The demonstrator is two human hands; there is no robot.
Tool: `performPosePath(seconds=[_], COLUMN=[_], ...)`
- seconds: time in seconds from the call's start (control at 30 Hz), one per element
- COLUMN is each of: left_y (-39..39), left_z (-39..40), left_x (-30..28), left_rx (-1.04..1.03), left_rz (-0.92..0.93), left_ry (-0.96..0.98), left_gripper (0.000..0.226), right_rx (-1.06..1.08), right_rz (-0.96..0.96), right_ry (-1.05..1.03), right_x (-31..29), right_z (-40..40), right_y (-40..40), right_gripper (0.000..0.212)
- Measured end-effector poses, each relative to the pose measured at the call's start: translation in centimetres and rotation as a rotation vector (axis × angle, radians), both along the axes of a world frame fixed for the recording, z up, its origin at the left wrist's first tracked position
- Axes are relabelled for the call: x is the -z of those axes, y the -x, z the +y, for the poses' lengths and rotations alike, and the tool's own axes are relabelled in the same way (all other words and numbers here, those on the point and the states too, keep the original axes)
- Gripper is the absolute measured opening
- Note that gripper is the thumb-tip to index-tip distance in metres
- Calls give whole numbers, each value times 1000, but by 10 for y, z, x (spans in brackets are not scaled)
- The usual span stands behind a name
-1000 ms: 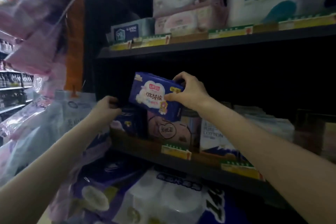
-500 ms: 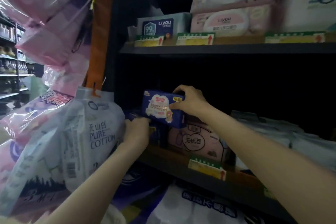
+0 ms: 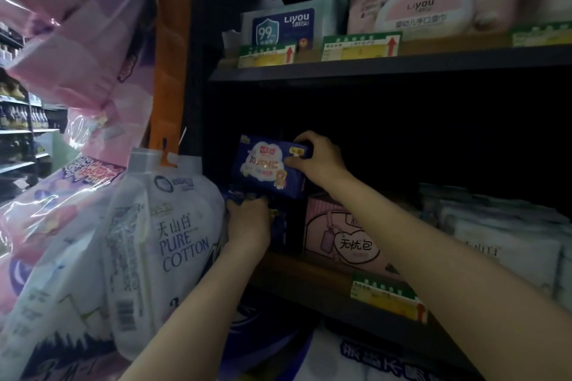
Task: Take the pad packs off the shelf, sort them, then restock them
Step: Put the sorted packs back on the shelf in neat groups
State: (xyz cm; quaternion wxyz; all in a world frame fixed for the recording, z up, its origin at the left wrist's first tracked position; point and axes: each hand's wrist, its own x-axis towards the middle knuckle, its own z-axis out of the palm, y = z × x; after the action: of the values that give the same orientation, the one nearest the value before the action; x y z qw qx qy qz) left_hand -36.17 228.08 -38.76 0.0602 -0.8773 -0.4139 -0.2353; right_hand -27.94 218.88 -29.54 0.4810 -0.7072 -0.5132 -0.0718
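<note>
Now the right hand (image 3: 318, 158) is holding 1 blue pad pack (image 3: 267, 167) above the shelf (image 3: 325, 284), fingers pinching its corner. The left hand (image 3: 247, 219) is gripping another dark pack below. Most packs are looking shelved already; restocking seems nearly done.

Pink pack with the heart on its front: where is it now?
In the head view, the pink pack stands on the lower shelf right of centre, under the right hand and its blue pack.
</note>
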Motion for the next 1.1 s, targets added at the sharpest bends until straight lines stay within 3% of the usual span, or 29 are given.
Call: performPosePath(seconds=[0.13,0.3,0.6,0.77,0.83,0.93,1.1], left_y=[2,4,53,82,88,88,75], left_z=[-2,-9,-51,-52,-44,-28,-21], left_x=[4,9,22,9,6,9,7], left_rx=[6,7,267,298,312,310,43], left_rz=[-44,-109,-618,-830,-829,-732,-362], left_ry=[36,18,169,262,322,343,164], left_gripper=[31,33,34,50,53,65,65], right_rx=[1,-15,-167,-274,-280,-191,-104], right_rz=[-43,22,208,278,219,-34,-330], right_ry=[98,74,70,118,228,336,358], right_x=[5,8,19,26,29,29,36], right_z=[1,-16,-36,-25,-17,-6,4], right_y=[0,-1,8,24,29,31,28], right_gripper=[47,50,47,51,59,64,51])
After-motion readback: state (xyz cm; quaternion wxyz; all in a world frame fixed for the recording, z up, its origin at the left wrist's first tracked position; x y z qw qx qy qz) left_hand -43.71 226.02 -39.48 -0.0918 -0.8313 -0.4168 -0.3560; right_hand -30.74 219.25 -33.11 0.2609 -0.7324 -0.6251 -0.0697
